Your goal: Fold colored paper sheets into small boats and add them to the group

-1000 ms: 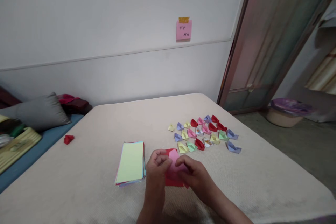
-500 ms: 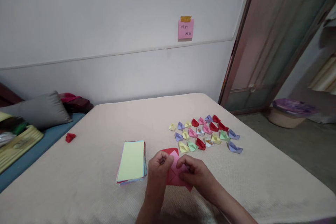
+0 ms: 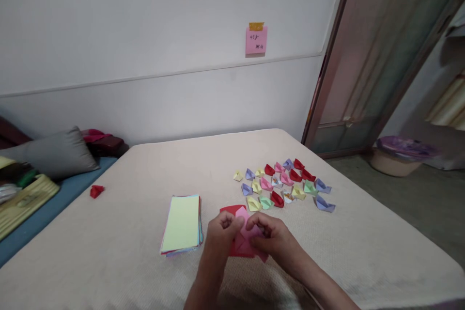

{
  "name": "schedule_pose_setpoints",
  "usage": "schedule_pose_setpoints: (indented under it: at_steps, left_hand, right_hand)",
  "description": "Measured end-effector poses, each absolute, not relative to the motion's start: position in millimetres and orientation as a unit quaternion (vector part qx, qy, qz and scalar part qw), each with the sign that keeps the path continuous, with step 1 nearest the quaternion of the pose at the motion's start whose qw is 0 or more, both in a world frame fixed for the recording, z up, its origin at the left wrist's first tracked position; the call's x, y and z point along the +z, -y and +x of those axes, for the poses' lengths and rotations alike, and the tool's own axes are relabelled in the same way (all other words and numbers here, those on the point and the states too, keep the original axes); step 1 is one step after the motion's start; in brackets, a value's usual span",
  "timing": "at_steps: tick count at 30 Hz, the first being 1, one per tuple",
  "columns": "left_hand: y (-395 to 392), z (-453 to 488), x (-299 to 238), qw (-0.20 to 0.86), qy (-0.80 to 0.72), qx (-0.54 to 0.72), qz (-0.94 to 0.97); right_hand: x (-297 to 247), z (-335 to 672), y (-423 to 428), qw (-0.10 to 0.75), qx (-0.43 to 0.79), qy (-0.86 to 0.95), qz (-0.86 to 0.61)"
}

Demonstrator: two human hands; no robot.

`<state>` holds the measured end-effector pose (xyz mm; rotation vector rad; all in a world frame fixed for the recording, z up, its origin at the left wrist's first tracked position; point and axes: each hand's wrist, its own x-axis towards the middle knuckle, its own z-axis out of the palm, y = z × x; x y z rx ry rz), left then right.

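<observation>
Pink paper [image 3: 242, 242], creased, peaked at the top, pinched by thumb and fingers of left hand [image 3: 220, 232] and right hand [image 3: 275, 237], over red paper [image 3: 231, 209]. Just leftward, stack of sheets [image 3: 182, 223] topped with pale yellow; beyond, to the right, small folded boats [image 3: 277, 199] in mixed colours.

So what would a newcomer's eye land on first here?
Probably the colorful boat-shaped folded papers clustered on the right half of the cream-covered surface. Nearer the camera, the left hand and right hand hold a pink folded paper over red paper. A pink note stands out on the white wall.
</observation>
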<state>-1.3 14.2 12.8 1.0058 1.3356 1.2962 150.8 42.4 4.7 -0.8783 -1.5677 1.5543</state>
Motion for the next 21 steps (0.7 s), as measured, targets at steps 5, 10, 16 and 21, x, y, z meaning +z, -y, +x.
schedule_pose_setpoints:
  at_steps: [5, 10, 16, 21]
  left_hand:
    - [-20, -5, -2, 0.475, -0.547, 0.563, 0.398]
    - [-13, -1, 6, 0.505, -0.51, 0.614, 0.329]
    - [-14, 3, 3, 0.563, -0.499, 0.572, 0.328]
    - [-18, 4, -7, 0.596, -0.535, 0.512, 0.311]
  right_hand:
    - [8, 152, -44, 0.39, 0.625, 0.592, -0.326]
    - [13, 154, -48, 0.401, 0.661, 0.545, -0.324]
    - [15, 160, -53, 0.422, 0.655, 0.529, -0.334]
    - [17, 162, -52, 0.411, 0.664, 0.534, -0.325]
